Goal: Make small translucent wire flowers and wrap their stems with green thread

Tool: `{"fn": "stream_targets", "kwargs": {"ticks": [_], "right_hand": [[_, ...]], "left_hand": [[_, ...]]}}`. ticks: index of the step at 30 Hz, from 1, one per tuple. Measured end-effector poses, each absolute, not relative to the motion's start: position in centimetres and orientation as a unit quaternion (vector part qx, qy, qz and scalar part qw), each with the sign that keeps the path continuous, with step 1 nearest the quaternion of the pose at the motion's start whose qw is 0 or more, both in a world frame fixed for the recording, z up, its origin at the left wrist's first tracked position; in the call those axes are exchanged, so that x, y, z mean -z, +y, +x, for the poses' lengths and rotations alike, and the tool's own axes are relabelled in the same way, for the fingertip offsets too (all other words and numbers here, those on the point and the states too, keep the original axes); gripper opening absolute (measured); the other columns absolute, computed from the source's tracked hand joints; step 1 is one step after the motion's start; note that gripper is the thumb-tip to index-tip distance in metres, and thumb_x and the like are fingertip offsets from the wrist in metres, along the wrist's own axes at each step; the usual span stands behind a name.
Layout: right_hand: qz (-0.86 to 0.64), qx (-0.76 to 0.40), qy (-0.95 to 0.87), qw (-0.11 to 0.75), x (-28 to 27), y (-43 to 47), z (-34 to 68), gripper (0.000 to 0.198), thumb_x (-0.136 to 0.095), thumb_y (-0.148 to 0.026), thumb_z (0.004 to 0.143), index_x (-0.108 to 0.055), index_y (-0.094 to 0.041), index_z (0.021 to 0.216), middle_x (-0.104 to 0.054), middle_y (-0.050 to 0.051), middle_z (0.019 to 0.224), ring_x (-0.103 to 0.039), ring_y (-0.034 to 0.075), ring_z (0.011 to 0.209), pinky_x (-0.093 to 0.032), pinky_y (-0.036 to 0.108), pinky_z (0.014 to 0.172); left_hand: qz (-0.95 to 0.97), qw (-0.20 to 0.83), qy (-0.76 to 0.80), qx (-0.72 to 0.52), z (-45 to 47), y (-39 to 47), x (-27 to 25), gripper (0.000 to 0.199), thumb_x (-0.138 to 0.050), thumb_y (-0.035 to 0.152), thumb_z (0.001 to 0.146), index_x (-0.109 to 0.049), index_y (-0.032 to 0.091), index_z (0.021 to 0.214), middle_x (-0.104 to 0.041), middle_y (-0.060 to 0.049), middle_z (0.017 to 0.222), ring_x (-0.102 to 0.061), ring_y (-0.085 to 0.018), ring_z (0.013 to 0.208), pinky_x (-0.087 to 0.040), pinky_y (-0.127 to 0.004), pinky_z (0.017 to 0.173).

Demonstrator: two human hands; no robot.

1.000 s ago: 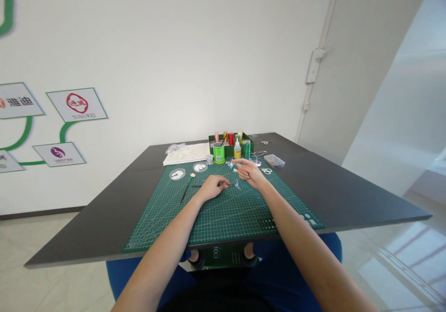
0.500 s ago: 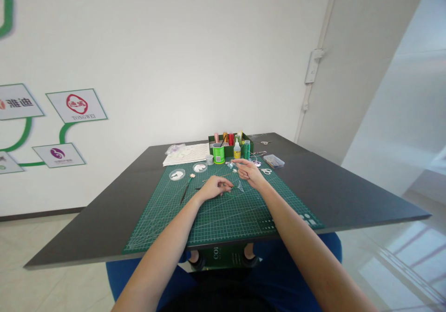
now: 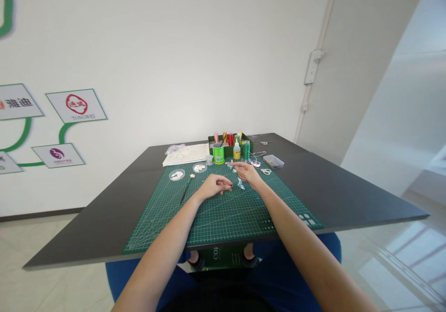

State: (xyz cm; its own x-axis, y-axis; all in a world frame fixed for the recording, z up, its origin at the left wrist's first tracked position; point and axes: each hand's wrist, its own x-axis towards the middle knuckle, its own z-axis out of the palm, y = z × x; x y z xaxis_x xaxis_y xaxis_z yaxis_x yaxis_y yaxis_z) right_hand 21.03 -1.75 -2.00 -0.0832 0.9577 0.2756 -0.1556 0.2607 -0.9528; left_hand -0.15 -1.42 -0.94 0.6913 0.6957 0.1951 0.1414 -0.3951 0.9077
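My left hand (image 3: 216,185) is closed in a pinch above the green cutting mat (image 3: 223,223). From its fingertips a thin dark stem points right, ending in a pale blue, see-through petal piece (image 3: 240,183). Just beyond and to the right, my right hand (image 3: 246,172) is closed with its index finger stretched left; whatever its fingertips hold is too small to make out. Small pale pieces (image 3: 230,164) lie near those fingertips. Left of my hands, a dark-handled stick with a pale flower-like tip (image 3: 191,176) rests on the mat.
Two shallow dishes (image 3: 177,175) hold white pieces. Behind the mat stand a green can (image 3: 218,155), a glue bottle (image 3: 237,150), a green thread spool (image 3: 246,149) and a green box (image 3: 251,141) of spools. White scissors (image 3: 265,171) and a clear case (image 3: 274,162) lie right; white padded sheets (image 3: 195,153) lie back left.
The pale blue petal piece has turned and risen slightly at my left fingertips. My left hand has shifted a little up; my right hand has dipped slightly toward the mat.
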Motion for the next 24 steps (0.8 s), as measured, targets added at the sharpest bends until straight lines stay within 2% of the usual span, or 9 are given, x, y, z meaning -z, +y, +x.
{"fn": "stream_targets", "kwargs": {"ticks": [13,24], "right_hand": [[-0.448,-0.458,-0.557,0.528,2.6,-1.3,21.1,0.040,-0.070,-0.038,0.074,-0.072,-0.014,0.105,-0.034,-0.010,0.044,-0.022,0.006,0.040,-0.014,0.022,0.040],[-0.455,-0.469,-0.551,0.520,3.2,-0.9,21.0,0.041,-0.071,-0.035,0.073,-0.071,-0.011,0.106,-0.031,-0.012,0.041,-0.021,0.006,0.037,-0.014,0.022,0.038]], "left_hand": [[0.725,0.519,0.259,-0.372,-0.2,-1.1,0.6,0.045,-0.083,0.044,0.068,-0.072,0.009,0.093,-0.078,-0.013,0.085,-0.058,-0.010,0.052,-0.048,-0.023,0.053],[0.705,0.525,0.241,-0.411,-0.3,-1.4,0.1,0.039,-0.083,0.041,0.070,-0.068,0.010,0.090,-0.077,-0.012,0.084,-0.070,-0.016,0.067,-0.050,-0.023,0.054]]}}
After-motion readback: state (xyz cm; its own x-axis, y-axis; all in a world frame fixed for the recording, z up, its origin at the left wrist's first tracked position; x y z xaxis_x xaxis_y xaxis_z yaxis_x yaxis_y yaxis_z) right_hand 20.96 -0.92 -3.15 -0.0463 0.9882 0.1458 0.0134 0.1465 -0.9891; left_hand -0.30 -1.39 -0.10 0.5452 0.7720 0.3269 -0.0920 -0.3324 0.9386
